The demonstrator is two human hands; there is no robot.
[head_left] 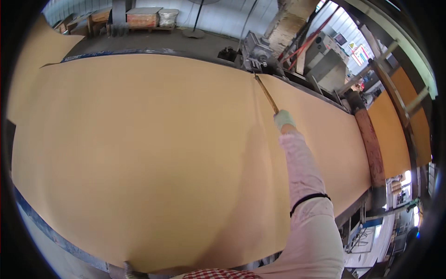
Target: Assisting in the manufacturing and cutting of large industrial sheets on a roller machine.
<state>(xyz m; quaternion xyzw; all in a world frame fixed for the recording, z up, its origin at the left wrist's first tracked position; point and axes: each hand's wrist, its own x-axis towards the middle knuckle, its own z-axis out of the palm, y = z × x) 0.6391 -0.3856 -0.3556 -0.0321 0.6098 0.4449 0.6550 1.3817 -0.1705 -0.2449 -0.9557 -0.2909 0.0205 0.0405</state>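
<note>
A broad tan sheet [139, 139] covers the large table before me and reaches a roller at the right. My right arm, in a pale sleeve with a black band, stretches far across it. In a light green glove, my right hand [284, 120] is closed round the near end of a long, thin wooden stick [267, 94]. The stick's narrow dark tip is at the sheet's far edge, beside a grey metal machine part [257, 50]. Of my left hand [129, 270], only a bit of grey glove shows at the sheet's near edge; its grip is hidden.
A reddish-brown roller [370, 144] stands at the right end, with orange-tan sheet [389, 135] beyond it. A metal rail [320, 90] borders the far right side. Behind it is a grey control cabinet [327, 65]. Wrapped stacks [144, 18] lie by the far wall.
</note>
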